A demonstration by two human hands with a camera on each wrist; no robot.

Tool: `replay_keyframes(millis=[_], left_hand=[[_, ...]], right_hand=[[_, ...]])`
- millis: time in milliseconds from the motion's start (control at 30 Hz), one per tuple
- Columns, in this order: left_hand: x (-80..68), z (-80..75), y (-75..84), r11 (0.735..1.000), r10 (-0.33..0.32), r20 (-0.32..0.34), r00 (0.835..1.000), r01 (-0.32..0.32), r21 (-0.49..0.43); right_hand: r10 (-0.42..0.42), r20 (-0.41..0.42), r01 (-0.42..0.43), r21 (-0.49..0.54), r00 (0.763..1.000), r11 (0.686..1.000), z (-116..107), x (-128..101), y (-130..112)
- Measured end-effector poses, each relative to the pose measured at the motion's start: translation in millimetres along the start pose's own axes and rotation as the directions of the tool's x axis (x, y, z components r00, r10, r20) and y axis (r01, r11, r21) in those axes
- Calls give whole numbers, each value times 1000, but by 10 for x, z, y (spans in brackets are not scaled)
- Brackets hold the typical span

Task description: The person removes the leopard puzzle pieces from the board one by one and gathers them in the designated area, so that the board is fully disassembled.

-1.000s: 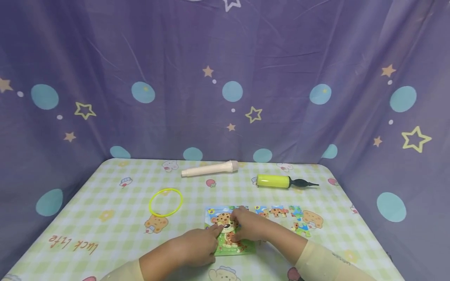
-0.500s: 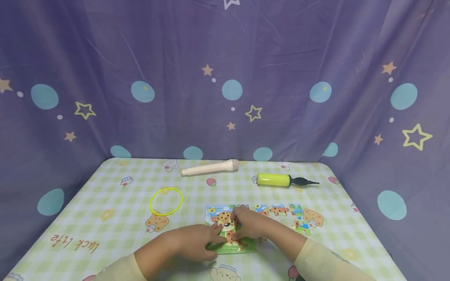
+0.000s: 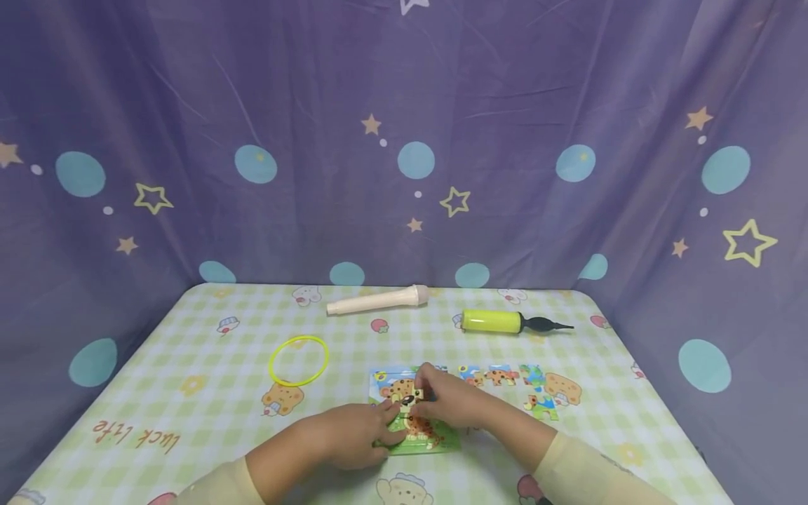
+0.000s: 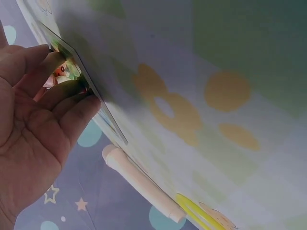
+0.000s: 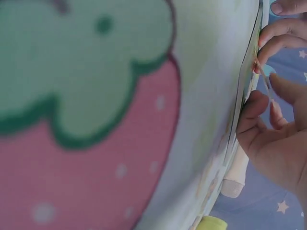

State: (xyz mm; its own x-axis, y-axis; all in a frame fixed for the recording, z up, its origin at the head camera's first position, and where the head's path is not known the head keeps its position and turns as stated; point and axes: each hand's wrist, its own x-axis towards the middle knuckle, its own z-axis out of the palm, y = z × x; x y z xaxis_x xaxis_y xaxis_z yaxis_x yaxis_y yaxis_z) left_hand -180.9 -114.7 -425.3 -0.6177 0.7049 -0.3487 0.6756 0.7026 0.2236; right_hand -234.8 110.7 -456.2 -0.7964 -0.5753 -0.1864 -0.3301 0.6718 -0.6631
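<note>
A jigsaw puzzle board [image 3: 435, 447] with a spotted cartoon leopard lies near the table's front. My right hand [image 3: 451, 398] is over its right half and pinches a puzzle piece [image 3: 411, 400] bearing the leopard's nose. That puzzle piece [image 5: 264, 79] shows as a thin, tilted edge between thumb and fingers in the right wrist view. My left hand [image 3: 353, 436] rests on the board's left side, its fingers spread and touching the picture. In the left wrist view the left hand's fingers [image 4: 79, 112] lie along the board's edge. The right hand hides part of the board.
Several loose puzzle pieces [image 3: 501, 376] lie right of the board. Behind are a pale toy microphone [image 3: 375, 302] and a yellow balloon pump [image 3: 492, 321] with a black nozzle. A yellow ring [image 3: 271, 365] lies left on the checked tablecloth [image 3: 214, 365]. A purple curtain [image 3: 505, 231] surrounds the table.
The nose piece in my right hand has tilted up from the board. My left hand's fingers have spread and shifted slightly on the board's left side. Other things stay put.
</note>
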Motion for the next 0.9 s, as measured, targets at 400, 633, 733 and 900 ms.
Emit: replay_keyframes(millis=[400,633,733,900], left_hand=[[-7,-35,27,1000,6,11,1000,-6,20],[-8,-8,26,998,15,10,1000,-15,58],[-13,-3,27,998,18,8,1000,-18,63],[-21,0,39,998,11,2,1000,-11,57]], right_hand=[[-88,-83,109,298,993,948,-229,-99,61],[-15,-126,55,322,992,945,-587,-262,252],[25,-131,17,310,991,951,-692,-342,376],[86,-109,-50,296,990,954,-765,-483,601]])
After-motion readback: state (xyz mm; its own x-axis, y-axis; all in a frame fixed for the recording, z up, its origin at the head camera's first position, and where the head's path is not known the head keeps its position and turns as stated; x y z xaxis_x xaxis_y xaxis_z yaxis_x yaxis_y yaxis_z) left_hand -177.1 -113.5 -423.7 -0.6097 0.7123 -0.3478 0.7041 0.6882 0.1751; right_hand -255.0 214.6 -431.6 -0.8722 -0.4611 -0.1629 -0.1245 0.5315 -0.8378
